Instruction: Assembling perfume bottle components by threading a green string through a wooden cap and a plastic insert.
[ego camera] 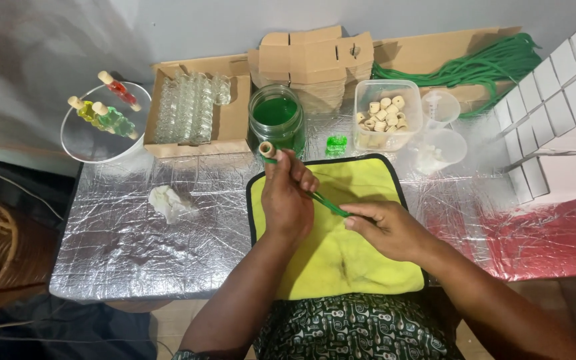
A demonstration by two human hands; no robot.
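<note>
Over yellow cloth (358, 193), left hand (287, 200) grip closed on corked tube (267, 150); right hand (388, 230) pinches green cord (328, 203). White boxes (555, 113) at 2 o'clock, brown cartons (315, 57) at 12.

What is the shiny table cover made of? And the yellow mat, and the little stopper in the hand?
The table cover looks like crinkled silver foil: it gleams and shows quilted creases. The yellow mat seems soft cloth, dull and slightly wrinkled, with a dark sewn edge. The stopper, held by the left hand, looks like cork: pale tan and matte, like those in the clear tub.
</note>
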